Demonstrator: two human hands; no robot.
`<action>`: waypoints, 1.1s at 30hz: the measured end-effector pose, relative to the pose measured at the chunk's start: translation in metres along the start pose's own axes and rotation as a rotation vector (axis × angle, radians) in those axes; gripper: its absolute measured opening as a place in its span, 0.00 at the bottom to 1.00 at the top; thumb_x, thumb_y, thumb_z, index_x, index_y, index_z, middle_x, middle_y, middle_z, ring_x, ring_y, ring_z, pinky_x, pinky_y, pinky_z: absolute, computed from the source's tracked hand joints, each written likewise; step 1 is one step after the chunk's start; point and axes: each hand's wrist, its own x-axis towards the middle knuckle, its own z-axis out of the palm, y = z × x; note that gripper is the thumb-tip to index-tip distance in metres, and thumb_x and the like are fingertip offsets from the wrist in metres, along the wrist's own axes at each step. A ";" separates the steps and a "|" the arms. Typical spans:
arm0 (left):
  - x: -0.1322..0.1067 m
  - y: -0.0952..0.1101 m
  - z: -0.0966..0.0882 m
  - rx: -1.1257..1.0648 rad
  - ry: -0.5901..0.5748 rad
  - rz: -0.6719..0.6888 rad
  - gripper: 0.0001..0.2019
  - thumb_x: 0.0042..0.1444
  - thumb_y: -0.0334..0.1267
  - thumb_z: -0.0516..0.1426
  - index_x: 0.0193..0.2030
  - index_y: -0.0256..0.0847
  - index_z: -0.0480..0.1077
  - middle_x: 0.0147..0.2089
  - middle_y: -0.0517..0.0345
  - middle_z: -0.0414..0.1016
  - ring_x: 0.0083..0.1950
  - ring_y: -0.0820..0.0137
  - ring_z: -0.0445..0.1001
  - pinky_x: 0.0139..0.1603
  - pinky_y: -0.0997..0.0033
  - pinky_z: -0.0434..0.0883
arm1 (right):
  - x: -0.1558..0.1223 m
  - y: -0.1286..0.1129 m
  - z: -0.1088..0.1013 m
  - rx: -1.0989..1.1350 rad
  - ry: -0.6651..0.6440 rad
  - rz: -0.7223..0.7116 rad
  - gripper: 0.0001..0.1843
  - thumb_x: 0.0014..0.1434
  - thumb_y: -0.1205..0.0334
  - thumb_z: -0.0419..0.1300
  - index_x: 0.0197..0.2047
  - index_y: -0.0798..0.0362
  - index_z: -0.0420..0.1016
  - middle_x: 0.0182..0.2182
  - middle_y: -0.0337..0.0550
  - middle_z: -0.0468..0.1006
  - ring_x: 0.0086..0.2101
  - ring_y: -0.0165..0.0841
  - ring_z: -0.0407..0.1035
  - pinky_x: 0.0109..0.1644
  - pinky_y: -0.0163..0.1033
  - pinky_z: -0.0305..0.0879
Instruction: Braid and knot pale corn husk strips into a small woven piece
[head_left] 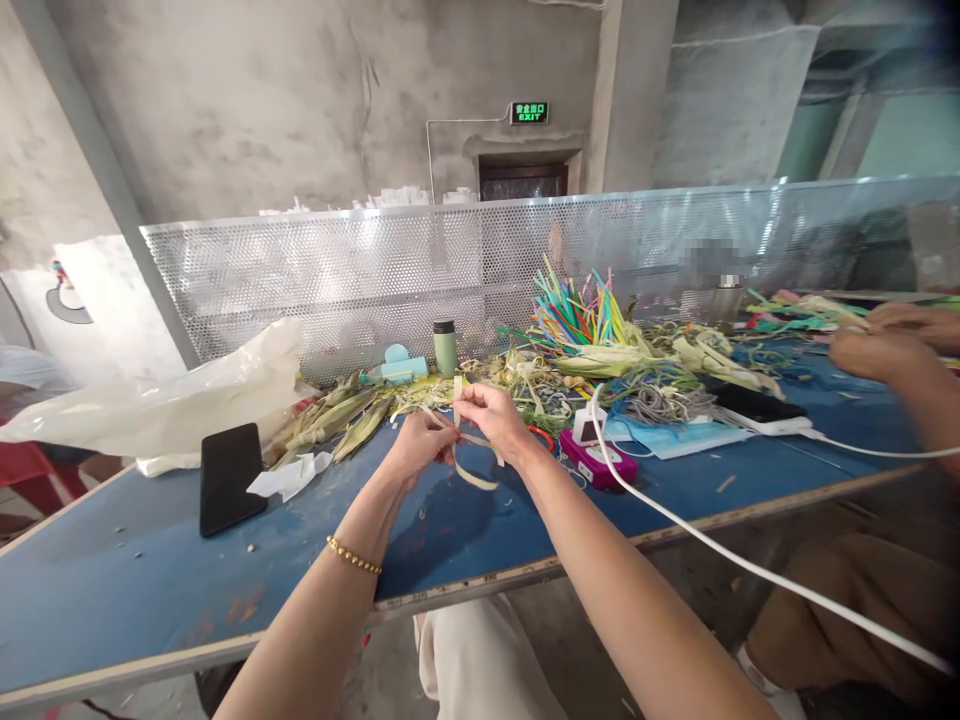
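On the left of the blue table lie a pale plastic bag, a black phone and a heap of long dry leaves, all clear of the work. Just right of them the person's left hand hovers above the table's middle, its fingertips pressed together in a pinch on a pale strip. The right hand sits just beside it, almost touching, thumb and forefinger likewise closed on the same strip. The strip's held stretch runs across from left hand to right hand, slanting slightly downward. One short end stands nearly upright between the hands, pointing toward the perforated screen, and the free length curls down in a loop under the right hand toward the table, seemingly without touching it. The fold or crossing being made would likely go best with both pinches close to the bend, the strip kept flat rather than twisted, and the hanging loop kept free of the litter below. Further right lie a pink device, a white cable trailing off the table edge, and a fan of coloured strips. At the far right a co-worker's hands work apart.
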 end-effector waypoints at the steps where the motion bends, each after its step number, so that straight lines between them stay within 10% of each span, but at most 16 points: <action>1: 0.000 -0.001 0.000 -0.027 -0.002 -0.029 0.07 0.44 0.35 0.61 0.20 0.36 0.70 0.21 0.55 0.74 0.16 0.75 0.67 0.18 0.75 0.58 | 0.000 0.000 0.000 -0.018 -0.001 -0.015 0.08 0.49 0.59 0.61 0.27 0.53 0.68 0.21 0.34 0.70 0.24 0.27 0.63 0.31 0.34 0.59; 23: 0.005 0.000 -0.012 -0.355 0.120 -0.171 0.08 0.47 0.31 0.66 0.29 0.29 0.72 0.26 0.50 0.77 0.23 0.70 0.77 0.23 0.76 0.67 | 0.002 0.010 0.004 -0.611 0.006 -0.564 0.09 0.58 0.68 0.62 0.26 0.53 0.74 0.26 0.40 0.74 0.30 0.31 0.66 0.35 0.35 0.59; 33: 0.003 0.004 -0.014 -0.424 0.103 -0.107 0.04 0.46 0.27 0.63 0.29 0.29 0.73 0.26 0.51 0.76 0.26 0.68 0.78 0.27 0.73 0.70 | 0.003 0.010 0.001 -0.650 -0.015 -0.592 0.10 0.58 0.70 0.63 0.25 0.53 0.76 0.25 0.40 0.75 0.30 0.32 0.68 0.37 0.35 0.61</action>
